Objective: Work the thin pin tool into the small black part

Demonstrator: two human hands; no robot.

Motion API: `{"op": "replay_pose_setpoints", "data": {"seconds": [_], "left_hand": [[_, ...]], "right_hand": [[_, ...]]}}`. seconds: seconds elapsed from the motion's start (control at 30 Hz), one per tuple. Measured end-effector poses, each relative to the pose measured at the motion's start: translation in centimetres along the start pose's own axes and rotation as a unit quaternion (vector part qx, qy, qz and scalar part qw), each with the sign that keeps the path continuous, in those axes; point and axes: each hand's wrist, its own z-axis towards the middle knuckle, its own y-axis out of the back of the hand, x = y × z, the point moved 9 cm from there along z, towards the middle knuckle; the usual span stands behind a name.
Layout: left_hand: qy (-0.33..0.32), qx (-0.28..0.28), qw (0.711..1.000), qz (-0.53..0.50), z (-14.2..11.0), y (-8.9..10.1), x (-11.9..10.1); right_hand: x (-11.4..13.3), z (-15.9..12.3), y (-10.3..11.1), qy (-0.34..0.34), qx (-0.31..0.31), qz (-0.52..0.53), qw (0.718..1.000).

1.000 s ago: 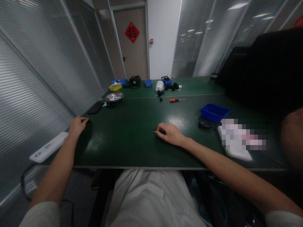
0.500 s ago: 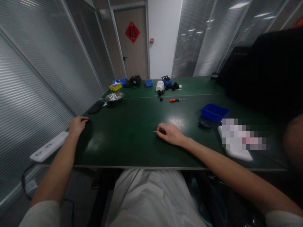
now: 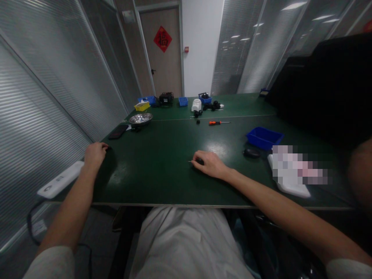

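Observation:
My right hand (image 3: pixel 210 164) rests on the green table (image 3: pixel 162 155), fingers curled around a small dark tool (image 3: pixel 198 161) whose thin metal tip sticks out to the left. My left hand (image 3: pixel 94 153) lies at the table's left edge with its fingers curled over a small dark object that I cannot make out. A black mouse-like object (image 3: pixel 251 153) and a blue bin (image 3: pixel 264 137) sit to the right of my right hand.
A white power strip (image 3: pixel 59 180) lies by my left forearm. A phone (image 3: pixel 118 131), a metal bowl (image 3: pixel 140 119), an orange-handled screwdriver (image 3: pixel 217 123), small bins and dark devices stand farther back. A white tray (image 3: pixel 292 181) and another person's arm (image 3: pixel 360 174) are at the right.

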Motion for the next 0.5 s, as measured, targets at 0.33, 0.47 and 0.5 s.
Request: {"op": "replay_pose_setpoints", "data": {"seconds": [0.33,0.47,0.5], "left_hand": [[0.017,-0.027,0.994,0.104,-1.0,0.8,-1.5],[0.028,-0.023,0.992,0.117,-0.9,0.9,-1.6],[0.027,-0.022,0.992,0.123,-0.9,0.9,-1.7]], "right_hand": [[0.1,0.0,0.0,-0.001,0.006,0.002,1.000],[0.0,0.0,-0.1,0.002,0.000,0.001,1.000],[-0.1,0.0,-0.1,0.002,0.001,0.002,1.000]]}}
